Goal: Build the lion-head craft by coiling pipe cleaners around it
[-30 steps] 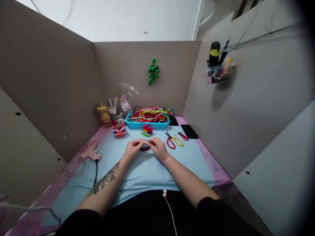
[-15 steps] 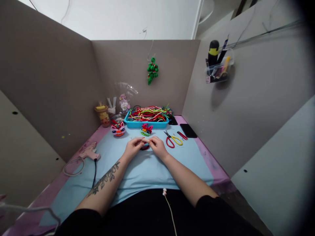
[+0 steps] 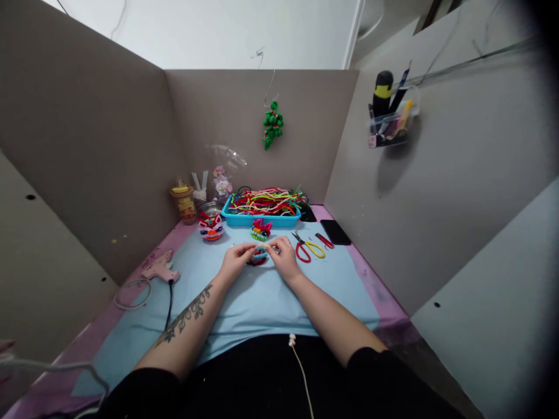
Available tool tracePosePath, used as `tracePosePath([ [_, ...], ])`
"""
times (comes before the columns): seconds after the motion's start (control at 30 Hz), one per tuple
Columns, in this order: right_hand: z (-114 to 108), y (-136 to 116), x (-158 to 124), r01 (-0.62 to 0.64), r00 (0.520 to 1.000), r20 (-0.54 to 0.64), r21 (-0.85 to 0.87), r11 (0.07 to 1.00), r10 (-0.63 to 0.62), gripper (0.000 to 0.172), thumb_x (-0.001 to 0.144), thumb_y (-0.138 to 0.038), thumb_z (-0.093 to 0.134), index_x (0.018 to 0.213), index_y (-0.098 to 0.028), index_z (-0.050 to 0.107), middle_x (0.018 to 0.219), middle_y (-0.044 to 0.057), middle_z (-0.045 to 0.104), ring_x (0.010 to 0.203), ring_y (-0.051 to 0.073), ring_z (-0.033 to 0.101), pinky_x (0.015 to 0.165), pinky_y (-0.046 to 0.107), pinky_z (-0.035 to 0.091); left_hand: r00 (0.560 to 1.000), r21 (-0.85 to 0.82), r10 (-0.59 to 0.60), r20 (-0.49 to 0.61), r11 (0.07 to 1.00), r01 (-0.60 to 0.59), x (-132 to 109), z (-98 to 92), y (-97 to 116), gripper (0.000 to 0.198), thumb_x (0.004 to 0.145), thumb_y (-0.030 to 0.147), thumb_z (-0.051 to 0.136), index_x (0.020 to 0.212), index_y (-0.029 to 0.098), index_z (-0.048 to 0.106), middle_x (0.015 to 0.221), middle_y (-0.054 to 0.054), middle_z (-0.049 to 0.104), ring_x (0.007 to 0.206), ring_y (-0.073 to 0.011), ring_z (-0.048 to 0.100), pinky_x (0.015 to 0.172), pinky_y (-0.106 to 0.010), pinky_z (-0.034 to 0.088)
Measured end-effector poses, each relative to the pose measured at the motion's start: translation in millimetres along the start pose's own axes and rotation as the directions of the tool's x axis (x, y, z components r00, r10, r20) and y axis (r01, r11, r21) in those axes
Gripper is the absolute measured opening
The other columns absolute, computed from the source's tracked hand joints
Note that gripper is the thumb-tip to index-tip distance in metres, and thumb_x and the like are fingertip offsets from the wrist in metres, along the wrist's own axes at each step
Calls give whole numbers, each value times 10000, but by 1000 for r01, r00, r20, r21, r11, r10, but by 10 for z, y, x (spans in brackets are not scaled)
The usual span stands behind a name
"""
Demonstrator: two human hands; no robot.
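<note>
My left hand (image 3: 236,262) and my right hand (image 3: 285,262) meet over the middle of the light blue cloth. Between their pinched fingertips is a short pale piece of pipe cleaner (image 3: 262,245), partly covered by the fingers. Just beneath it shows a light blue and dark red fuzzy piece (image 3: 258,258); whether the fingers also hold it I cannot tell. Right behind the hands sits a small pink and green lion-dance head (image 3: 261,230). Another one, pink and orange (image 3: 211,228), stands to its left.
A blue tray (image 3: 262,222) of colourful pipe cleaners stands at the back. Scissors (image 3: 308,248), a red cutter (image 3: 324,240) and a black phone (image 3: 335,231) lie to the right. At left rests a pink glue gun (image 3: 161,267) with its cord. Partition walls enclose the table.
My right hand's fingers have lifted and shifted slightly, showing more of the light blue piece beneath. My left hand stays nearly in place. The whole view has shifted a little.
</note>
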State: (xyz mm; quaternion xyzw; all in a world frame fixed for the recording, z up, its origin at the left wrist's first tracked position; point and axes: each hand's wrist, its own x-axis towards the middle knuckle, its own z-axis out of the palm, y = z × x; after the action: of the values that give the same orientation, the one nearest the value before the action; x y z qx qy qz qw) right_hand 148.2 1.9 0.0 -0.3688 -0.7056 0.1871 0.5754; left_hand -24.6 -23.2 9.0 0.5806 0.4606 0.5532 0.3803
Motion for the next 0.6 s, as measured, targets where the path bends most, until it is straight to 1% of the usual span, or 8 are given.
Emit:
tracePosePath([
  [0.17,20,61,-6,10,999,-33,-29,1000,-11,34,765,-209,579,739,-199,600,861,37,506,837,184,526,764,329,458,1000,-2,-19,15,1000,19,-17,10,22,345,693,418,697,882,131,734,721,-64,711,562,-135,591,539,-241,464],
  [0.3,34,98,-11,15,998,-53,-55,998,-18,31,740,-168,573,731,-196,582,854,36,506,854,191,528,779,340,451,1000,-14,-21,21,1000,22,-7,20,-17,365,689,436,695,876,125,725,699,-62,709,570,-146,605,543,-248,473],
  [0.4,40,102,-16,28,998,-47,-97,995,-32,57,729,-141,563,723,-197,564,841,39,511,847,197,522,769,338,445,1000,-34,-7,22,999,8,6,23,-66,377,673,444,708,872,123,710,720,-69,716,595,-161,627,573,-271,499],
  [0.5,47,83,-28,36,999,-15,-167,985,-39,88,726,-115,542,717,-203,544,822,46,516,834,207,510,756,339,436,999,-50,10,33,999,-8,9,23,-98,402,649,445,734,875,116,689,759,-85,724,657,-189,660,632,-308,529],
  [0.6,62,56,-44,52,999,6,-261,964,-52,109,732,-105,520,702,-210,519,809,56,519,816,220,493,744,346,422,1000,-14,13,16,1000,-13,-6,23,-83,418,647,459,735,882,119,678,799,-97,729,715,-216,682,670,-331,545],
])
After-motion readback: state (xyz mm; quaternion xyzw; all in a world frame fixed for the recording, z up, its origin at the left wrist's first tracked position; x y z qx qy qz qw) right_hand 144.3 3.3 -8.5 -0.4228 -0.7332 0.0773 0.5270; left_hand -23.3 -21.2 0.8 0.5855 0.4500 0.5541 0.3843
